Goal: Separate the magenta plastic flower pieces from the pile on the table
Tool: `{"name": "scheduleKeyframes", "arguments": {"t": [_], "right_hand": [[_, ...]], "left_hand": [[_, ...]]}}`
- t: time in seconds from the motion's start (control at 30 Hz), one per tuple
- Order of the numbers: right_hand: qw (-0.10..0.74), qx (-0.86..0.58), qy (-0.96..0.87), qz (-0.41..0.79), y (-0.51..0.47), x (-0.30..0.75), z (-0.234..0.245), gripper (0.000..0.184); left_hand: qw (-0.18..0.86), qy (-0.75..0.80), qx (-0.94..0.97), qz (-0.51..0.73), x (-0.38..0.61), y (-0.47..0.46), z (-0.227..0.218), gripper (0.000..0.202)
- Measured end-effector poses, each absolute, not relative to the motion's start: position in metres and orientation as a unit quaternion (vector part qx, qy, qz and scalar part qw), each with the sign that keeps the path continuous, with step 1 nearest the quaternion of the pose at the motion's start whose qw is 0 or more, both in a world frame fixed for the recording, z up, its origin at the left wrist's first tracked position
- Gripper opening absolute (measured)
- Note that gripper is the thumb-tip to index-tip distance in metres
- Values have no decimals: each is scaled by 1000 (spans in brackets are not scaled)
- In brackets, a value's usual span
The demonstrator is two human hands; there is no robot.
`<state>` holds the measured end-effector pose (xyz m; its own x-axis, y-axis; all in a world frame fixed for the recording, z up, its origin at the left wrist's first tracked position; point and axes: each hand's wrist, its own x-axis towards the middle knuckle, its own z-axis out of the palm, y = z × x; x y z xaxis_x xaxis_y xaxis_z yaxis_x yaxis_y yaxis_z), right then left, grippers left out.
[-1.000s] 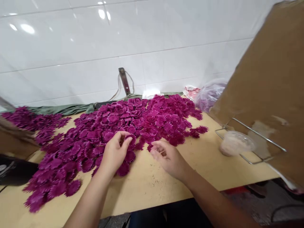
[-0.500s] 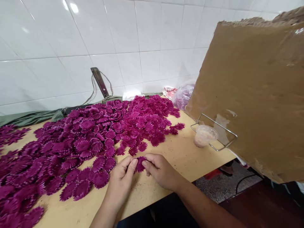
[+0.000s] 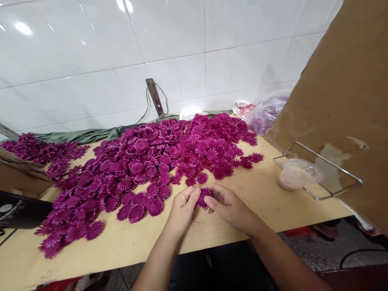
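Observation:
A small purple fabric flower [image 3: 203, 197] is pinched between both my hands just above the wooden table [image 3: 230, 234]. My left hand [image 3: 183, 210] grips its left side with thumb and fingers closed. My right hand [image 3: 232, 208] holds its right side the same way. Behind the hands a broad heap of purple flowers [image 3: 157, 157] covers the middle of the table. The nearest loose flowers [image 3: 151, 206] lie just left of my left hand.
A large cardboard sheet [image 3: 348, 105] leans at the right, with a wire frame [image 3: 318, 169] and a small plastic cup [image 3: 298, 173] at its foot. Plastic bags [image 3: 266, 113] sit by the tiled wall. A cardboard box with more flowers [image 3: 21, 161] and a black object [image 3: 21, 210] stand at left.
My hands came together from the heap's edge and now both pinch one flower near the table's front. The view swung right, then back left.

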<state>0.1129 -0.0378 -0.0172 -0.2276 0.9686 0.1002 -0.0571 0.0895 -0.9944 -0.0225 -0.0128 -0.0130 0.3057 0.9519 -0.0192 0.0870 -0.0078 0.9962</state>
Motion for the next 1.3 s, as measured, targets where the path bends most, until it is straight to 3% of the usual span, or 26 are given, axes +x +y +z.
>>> {"name": "scheduleKeyframes", "arguments": {"t": [0.23, 0.4, 0.5, 0.57, 0.67, 0.73, 0.9, 1.3], "right_hand": [[435, -543, -615, 371, -42, 122, 5, 16], [440, -665, -576, 180, -55, 211, 41, 17], [382, -756, -530, 41, -65, 268, 60, 17], [276, -808, -521, -16, -67, 289, 66, 14], [110, -829, -546, -47, -63, 301, 65, 13], [49, -808, -583, -66, -57, 301, 62, 15], [4, -765, -636, -103, -45, 302, 62, 20], [-98, -735, -671, -24, -31, 297, 55, 21]], "left_hand": [[412, 480, 675, 380, -19, -13, -14, 41], [363, 493, 698, 371, -26, -13, -20, 39], [354, 493, 707, 364, -26, -14, -23, 37], [350, 484, 719, 357, -24, -14, -25, 36], [339, 474, 736, 346, -23, -15, -27, 36], [329, 475, 742, 339, -23, -15, -28, 36], [302, 480, 755, 330, -25, -15, -30, 35], [294, 461, 766, 338, -23, -17, -30, 34]]}}
